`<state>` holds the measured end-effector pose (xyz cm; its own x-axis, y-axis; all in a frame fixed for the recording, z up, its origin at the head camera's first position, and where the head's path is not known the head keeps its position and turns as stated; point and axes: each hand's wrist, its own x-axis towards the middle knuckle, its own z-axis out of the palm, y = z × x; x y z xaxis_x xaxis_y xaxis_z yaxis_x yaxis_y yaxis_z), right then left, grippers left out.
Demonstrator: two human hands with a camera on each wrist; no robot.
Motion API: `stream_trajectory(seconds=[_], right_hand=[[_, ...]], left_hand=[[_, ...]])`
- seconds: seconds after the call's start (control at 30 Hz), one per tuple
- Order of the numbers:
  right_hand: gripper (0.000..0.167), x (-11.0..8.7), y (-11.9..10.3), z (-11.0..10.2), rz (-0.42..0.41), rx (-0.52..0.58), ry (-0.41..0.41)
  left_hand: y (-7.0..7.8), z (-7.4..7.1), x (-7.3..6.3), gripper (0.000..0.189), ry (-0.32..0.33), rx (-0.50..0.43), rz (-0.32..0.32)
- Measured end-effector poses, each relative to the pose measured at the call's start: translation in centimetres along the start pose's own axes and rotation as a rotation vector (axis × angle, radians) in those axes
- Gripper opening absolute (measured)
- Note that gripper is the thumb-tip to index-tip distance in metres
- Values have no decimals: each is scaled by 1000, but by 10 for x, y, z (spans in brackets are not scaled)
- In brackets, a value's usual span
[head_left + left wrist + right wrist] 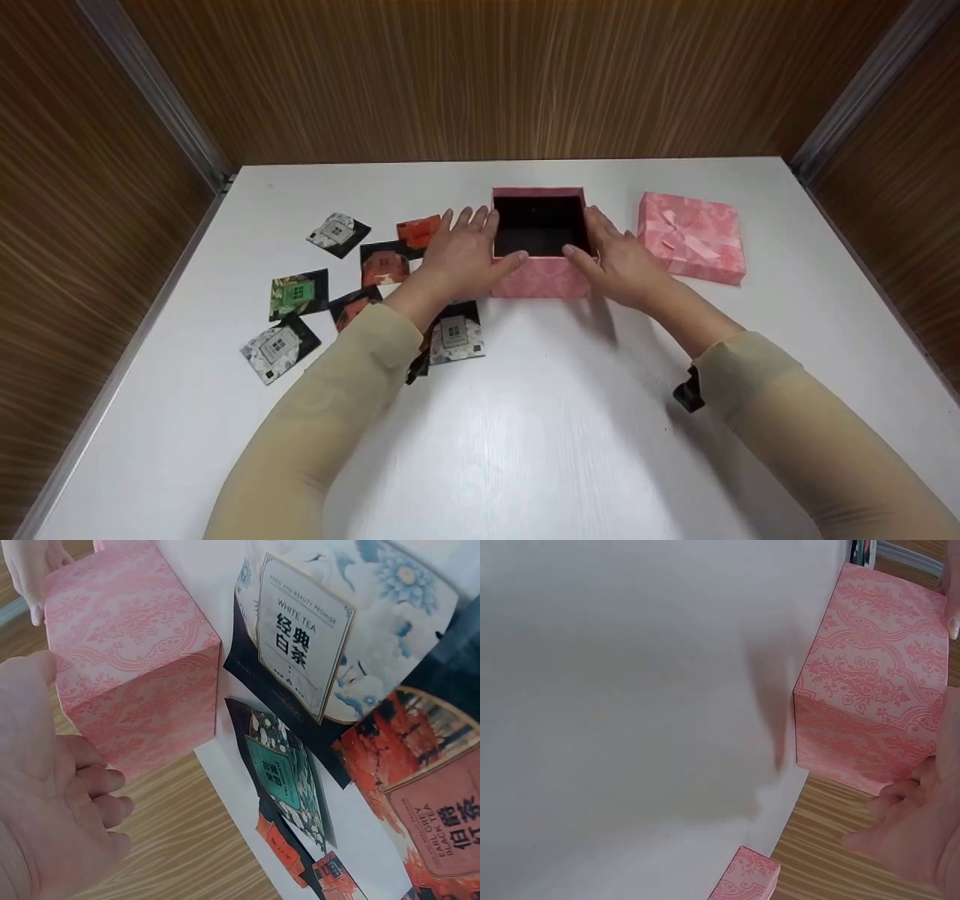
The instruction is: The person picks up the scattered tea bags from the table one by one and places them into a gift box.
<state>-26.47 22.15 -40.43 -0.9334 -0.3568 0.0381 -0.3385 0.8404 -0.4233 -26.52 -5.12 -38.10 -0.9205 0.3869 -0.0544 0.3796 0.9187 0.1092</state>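
A pink patterned gift box [541, 279] with a dark inside stands without its lid near the middle of the table. My left hand [466, 256] lies along its left side, fingers straight and thumb by the front edge. On the opposite side my right hand [628, 264] touches the box wall, its thumb at the front right corner. The wrist views show the box's damask-like print [135, 652] close up, with fingers of the left hand [56, 787] and the right hand [919, 821] against its walls. Inside the box, the visible floor is dark and bare.
The pink lid [690, 238] with a ribbon bow lies right of the box. Several tea sachets spread over the left, including a white tea sachet [307, 637] and an Earl Grey black tea sachet [442, 817]. A wood-grain panel [510, 82] stands behind the white table [525, 442].
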Motion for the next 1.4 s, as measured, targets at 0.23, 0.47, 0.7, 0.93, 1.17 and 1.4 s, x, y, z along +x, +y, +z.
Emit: stream_trajectory(seconds=[0.23,0.47,0.7,0.93,1.17,1.4], right_hand=[[96,-8,-4,0,8,-5,-20],[94,-19,-9,-1,-4,-29,-17],[92,-28,-14,1,-23,-31,9],[91,-38,-16,3,-30,-28,28],[92,-51,-20,5,-33,-2,29],[90,-64,-24,8,-49,-1,56]], left_hand=[[3,1,-7,94,-1,29,-13],[6,3,-18,94,10,8,2],[7,6,-28,94,17,10,12],[11,6,-37,95,11,16,34],[14,7,-49,94,19,16,54],[17,12,-61,95,43,-1,71]])
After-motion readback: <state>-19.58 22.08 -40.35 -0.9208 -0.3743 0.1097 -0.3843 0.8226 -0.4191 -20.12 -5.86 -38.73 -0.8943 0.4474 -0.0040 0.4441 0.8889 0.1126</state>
